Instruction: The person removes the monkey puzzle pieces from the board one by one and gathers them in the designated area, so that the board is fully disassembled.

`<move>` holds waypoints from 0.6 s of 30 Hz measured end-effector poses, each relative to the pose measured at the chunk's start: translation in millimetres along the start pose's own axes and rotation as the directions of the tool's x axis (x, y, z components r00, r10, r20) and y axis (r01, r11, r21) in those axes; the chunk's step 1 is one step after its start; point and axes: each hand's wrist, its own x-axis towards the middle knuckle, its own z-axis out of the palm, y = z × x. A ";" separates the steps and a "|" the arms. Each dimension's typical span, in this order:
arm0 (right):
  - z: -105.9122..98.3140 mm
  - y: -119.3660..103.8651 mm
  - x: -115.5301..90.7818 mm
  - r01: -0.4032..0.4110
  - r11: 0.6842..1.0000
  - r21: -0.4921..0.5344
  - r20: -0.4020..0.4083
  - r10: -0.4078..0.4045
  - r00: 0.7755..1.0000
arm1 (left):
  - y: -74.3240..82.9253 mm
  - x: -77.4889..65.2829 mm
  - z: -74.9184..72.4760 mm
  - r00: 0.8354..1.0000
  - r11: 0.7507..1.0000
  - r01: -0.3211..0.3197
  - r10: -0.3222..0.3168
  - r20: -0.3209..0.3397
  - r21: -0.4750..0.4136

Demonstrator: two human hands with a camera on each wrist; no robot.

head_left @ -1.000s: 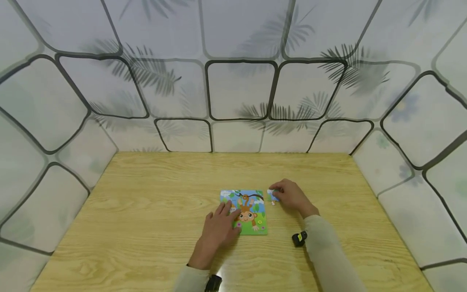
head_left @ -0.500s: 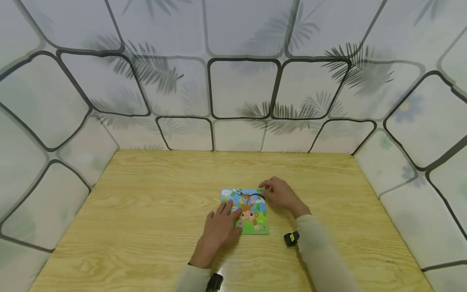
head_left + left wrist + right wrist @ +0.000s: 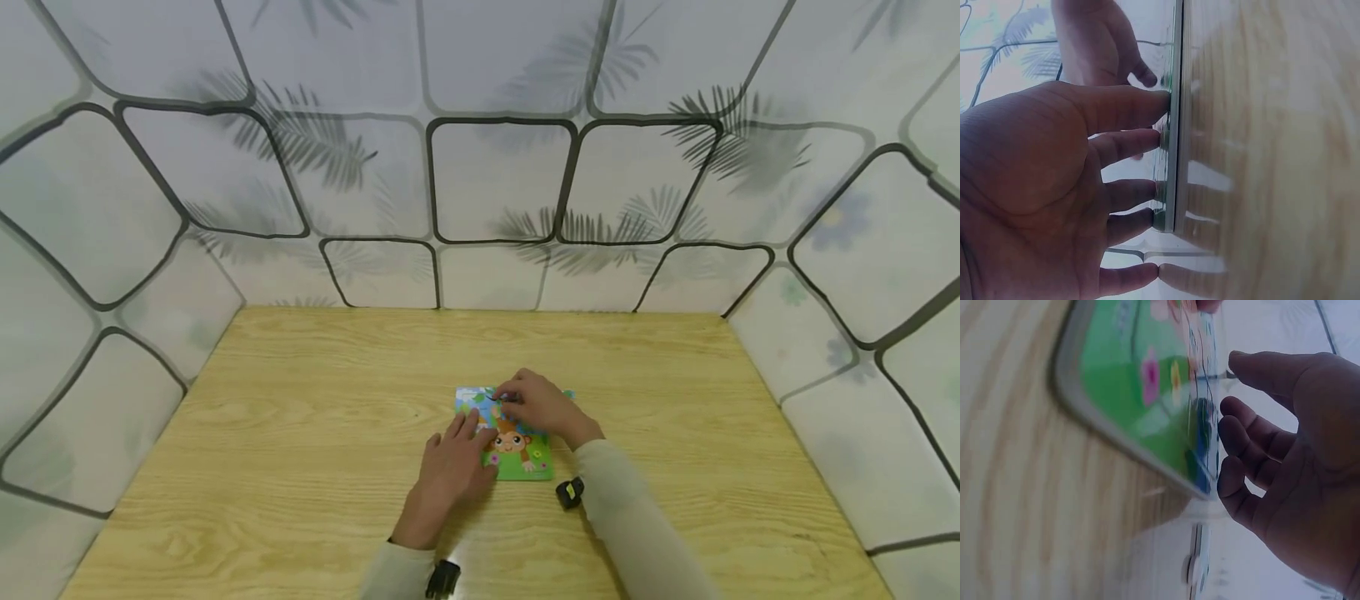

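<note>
A square jigsaw puzzle with a cartoon monkey on green and blue lies flat on the wooden table. My left hand rests on its left side, fingers spread. In the left wrist view the left fingertips press the puzzle's face, with the little finger past its edge. My right hand is over the upper right of the puzzle, thumb and forefinger bent at the dark branch. In the right wrist view the other fingers curl loosely; I cannot tell whether a piece is pinched there.
A loose puzzle piece lies on the table just right of the puzzle, partly behind the right hand. Patterned walls enclose the table at the back and sides. Black devices sit at both wrists.
My right hand has moved left from the loose piece beside the puzzle to the puzzle's upper part. That piece stays on the table, released. The left hand has barely moved.
</note>
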 end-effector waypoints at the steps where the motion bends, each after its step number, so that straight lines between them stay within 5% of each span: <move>1: 0.8 -2.3 1.2 -0.001 1.000 -0.004 0.012 0.001 1.000 | -0.5 0.1 0.4 1.000 1.000 0.002 -0.002 0.001 -0.003; 11: 8.2 -13.7 9.9 0.007 0.988 -0.153 0.080 0.005 0.997 | -3.1 -0.2 1.9 1.000 1.000 -0.001 0.001 -0.007 0.007; 18: 6.5 -16.3 12.3 0.004 0.988 -0.156 0.115 0.014 0.993 | -2.5 -1.4 0.7 1.000 1.000 0.003 -0.003 -0.018 -0.020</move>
